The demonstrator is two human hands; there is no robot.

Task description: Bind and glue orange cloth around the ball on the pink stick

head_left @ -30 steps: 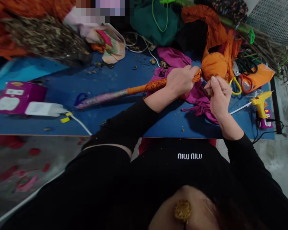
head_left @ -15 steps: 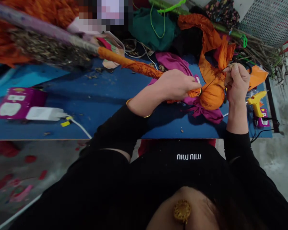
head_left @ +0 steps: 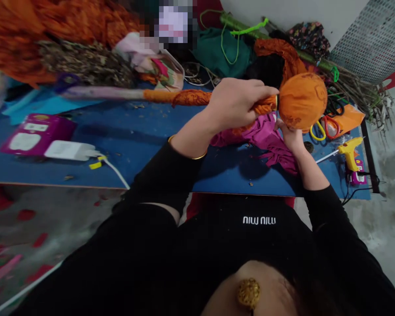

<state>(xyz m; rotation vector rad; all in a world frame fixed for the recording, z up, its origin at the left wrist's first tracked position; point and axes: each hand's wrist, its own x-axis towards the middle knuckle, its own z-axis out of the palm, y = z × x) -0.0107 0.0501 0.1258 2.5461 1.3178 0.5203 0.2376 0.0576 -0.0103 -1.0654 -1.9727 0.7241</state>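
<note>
A long stick [head_left: 118, 94] reaches in from the left, pale along its far part and wrapped in orange patterned cloth nearer me. My left hand [head_left: 233, 103] is closed round the wrapped part, just short of a round ball covered in the same orange cloth [head_left: 303, 101]. The ball is raised above the table. Below it, my right hand [head_left: 291, 136] is closed, partly hidden by the ball. A thin dark thread [head_left: 277, 112] runs from the ball's neck down to its fingertips. Magenta cloth [head_left: 266, 136] lies crumpled under the hands.
Scissors with yellow and red handles [head_left: 331, 127] and a yellow glue gun [head_left: 350, 151] lie on the right. At left stand a purple box [head_left: 39, 134] and a white plug adapter [head_left: 69, 150]. Orange and green cloth [head_left: 222, 50] and a twig bundle [head_left: 365, 83] line the back.
The ball has lifted and turned upward, with the stick levelling out. My right hand has moved from the ball's far right, thread drawn taut, down and left to beneath it.
</note>
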